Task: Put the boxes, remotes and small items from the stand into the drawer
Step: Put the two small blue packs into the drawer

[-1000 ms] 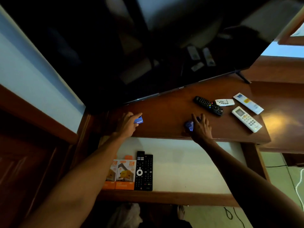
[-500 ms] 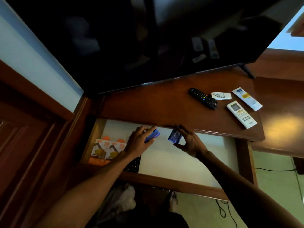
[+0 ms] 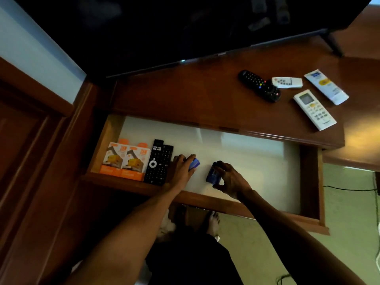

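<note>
1. Counting inside the open drawer point(image 3: 312, 182): two orange-and-white boxes point(image 3: 125, 159) stand side by side at its left end, and two black remotes point(image 3: 159, 163) lie just beside them, one partly overlapping the other.
2. Two small blue items are also down in the drawer, one in each hand, near the drawer's middle-left.
3. On the wooden stand point(image 3: 185, 99) above the drawer, four things lie at the right: one black remote with coloured buttons point(image 3: 259, 85), one small white remote point(image 3: 287, 82) touching its far end, one long white remote with a display point(image 3: 314, 109), and one white tube with a yellow mark point(image 3: 326, 86).
4. One dark television point(image 3: 164, 27) stands at the back of the stand.
5. The left hand point(image 3: 183, 169) is curled, fingers closed over the left blue item point(image 3: 194, 163), which sits low against the drawer's white floor just right of the black remotes.
6. The right hand point(image 3: 230, 177) is half-closed, thumb and fingertips pinching the right blue item point(image 3: 212, 174), a small box-like piece held on edge; whether it touches the floor cannot be told.
7. The two hands are near each other but apart.
</note>
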The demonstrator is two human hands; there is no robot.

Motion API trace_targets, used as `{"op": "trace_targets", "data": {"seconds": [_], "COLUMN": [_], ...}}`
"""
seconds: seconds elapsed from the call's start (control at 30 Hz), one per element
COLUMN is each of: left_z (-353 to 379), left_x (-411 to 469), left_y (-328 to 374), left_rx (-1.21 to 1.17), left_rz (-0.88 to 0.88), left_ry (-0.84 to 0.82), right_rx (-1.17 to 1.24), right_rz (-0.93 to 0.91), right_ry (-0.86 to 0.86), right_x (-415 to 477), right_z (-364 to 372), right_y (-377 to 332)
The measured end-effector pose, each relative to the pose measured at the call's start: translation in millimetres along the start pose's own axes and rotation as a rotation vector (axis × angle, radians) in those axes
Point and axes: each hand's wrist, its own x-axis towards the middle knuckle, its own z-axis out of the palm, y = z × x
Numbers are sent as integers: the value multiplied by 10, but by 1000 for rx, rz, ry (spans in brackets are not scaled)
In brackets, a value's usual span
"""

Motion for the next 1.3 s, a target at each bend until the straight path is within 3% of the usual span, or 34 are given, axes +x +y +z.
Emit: {"op": "trace_targets", "data": {"seconds": [0.27,0.43,1.07,1.3], "left_z": [-43,-383,-632,-877], "left_x": [72,107,37,172], "left_y": [-128,-363,-654,-524], "left_rx": [106,353,308,281], "left_rz": [19,176,181,170], "left_ry": [-51,-194,-220,-411], "right_rx": [88,167,237,186], "right_rz": [25,130,200,200], "right_ry": [-90,13,-140,-187], "right_x": [186,206,690,564], "right_z": [218,155,403,108], "right_y": [-138,-263,-879,-955]}}
